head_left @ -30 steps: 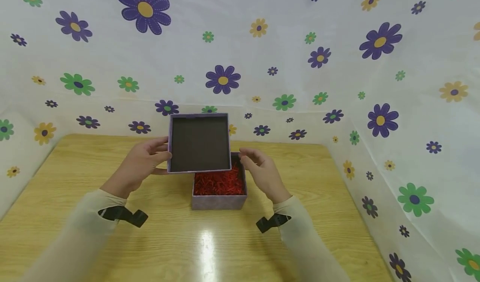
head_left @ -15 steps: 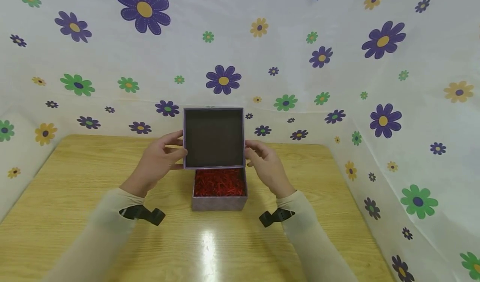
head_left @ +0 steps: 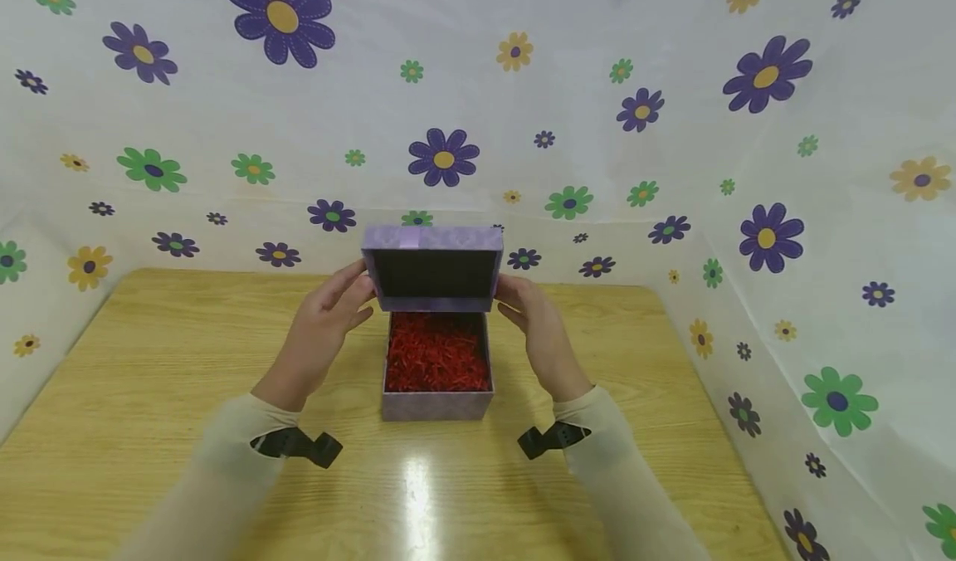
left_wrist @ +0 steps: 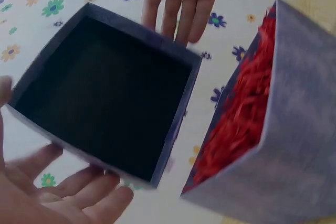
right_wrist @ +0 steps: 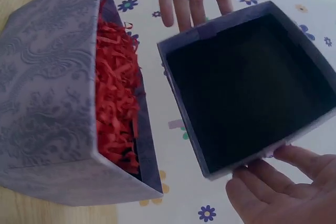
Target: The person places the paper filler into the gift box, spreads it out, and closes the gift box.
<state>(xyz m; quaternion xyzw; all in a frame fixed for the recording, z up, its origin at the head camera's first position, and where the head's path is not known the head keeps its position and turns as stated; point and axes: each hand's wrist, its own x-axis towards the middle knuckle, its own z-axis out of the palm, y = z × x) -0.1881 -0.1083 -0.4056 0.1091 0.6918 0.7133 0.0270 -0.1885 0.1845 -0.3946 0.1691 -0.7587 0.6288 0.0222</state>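
Observation:
A purple box lid (head_left: 433,237) with a dark inside hangs tilted above the back of the box, its hollow facing me. My left hand (head_left: 317,329) holds the lid's left side, fingers behind and under the edge. On the opposite side, my right hand (head_left: 541,329) holds it as well. Below stands the uncovered box (head_left: 436,405), patterned in greyish purple and filled with red shredded paper (head_left: 433,358). In the left wrist view the lid (left_wrist: 105,93) shows its dark hollow, and the box (left_wrist: 304,114) is apart from it.
The box stands on a wooden table (head_left: 187,345). White cloth (head_left: 478,88) printed with purple, green and yellow flowers rises behind the table and along its sides. Dark wrist straps with small cameras sit over both sleeves.
The lid has moved right over the box, then tilted so its top edge comes toward me. My right hand has come from the box's right edge to take hold of the lid.

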